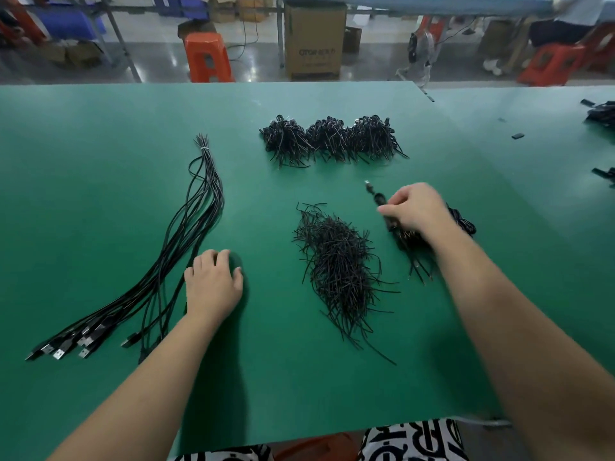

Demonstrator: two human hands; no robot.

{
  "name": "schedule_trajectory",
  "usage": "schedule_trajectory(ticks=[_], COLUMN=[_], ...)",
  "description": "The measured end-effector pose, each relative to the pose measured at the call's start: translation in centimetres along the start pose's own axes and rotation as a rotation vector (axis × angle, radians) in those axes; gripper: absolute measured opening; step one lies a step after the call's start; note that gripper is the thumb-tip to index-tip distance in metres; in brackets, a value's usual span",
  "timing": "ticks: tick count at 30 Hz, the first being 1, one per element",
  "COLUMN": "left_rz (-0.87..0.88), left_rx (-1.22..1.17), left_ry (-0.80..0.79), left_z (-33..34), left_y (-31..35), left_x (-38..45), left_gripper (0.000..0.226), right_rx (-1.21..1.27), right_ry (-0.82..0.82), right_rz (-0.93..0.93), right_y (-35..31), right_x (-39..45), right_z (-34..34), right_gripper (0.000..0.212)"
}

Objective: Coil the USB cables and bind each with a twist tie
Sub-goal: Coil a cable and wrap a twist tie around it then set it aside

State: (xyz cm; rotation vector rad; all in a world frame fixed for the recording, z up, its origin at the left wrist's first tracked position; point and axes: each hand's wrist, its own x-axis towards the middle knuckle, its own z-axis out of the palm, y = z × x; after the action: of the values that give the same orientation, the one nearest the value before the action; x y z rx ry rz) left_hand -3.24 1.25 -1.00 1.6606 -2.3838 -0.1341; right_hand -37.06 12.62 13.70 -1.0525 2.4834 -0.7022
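Spreading across nearly the whole view, a green table is carrying everything the person is working with. Beyond its far edge, a cardboard box and an orange stool are standing on the floor. A long bundle of straight cables is lying on the left side of the table, tied near its far end, with its plugs fanning out toward the near left corner. A row of finished coils is sitting at the far middle. A loose pile of twist ties is lying in the centre, between the two arms. The left hand is resting on the table just beside the straight cables, its fingers loosely curled and holding nothing. The right hand is hovering to the right of the tie pile, its fingers curling around a coiled cable; the picture is blurring here, so the exact grip is hard to make out. The cable's plug is sticking out past the fingers toward the far side, while its loops are showing behind the wrist.
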Motion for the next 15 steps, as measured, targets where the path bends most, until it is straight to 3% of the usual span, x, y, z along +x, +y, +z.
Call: schedule_trajectory(ticks=[3,6,15], left_rz=[-0.02,-0.016,-0.037], left_rx=[0.006,0.007,-0.011], left_ry=[0.065,0.096,0.113], left_z=[1.1,1.5,1.6], left_y=[0.1,-0.2,-0.1], left_x=[-0.5,-0.3,-0.3], left_gripper=[0.038,0.037,0.036], right_rx=[-0.197,-0.354,-0.469], right_ry=[0.004,0.017,0.06], right_rz=[0.127,0.267,0.396], right_y=[2.3,4.3,7.5], right_x=[4.0,7.0,9.1], right_z=[-2.3,-3.4,-1.9], right_gripper=[0.024,0.043,0.052])
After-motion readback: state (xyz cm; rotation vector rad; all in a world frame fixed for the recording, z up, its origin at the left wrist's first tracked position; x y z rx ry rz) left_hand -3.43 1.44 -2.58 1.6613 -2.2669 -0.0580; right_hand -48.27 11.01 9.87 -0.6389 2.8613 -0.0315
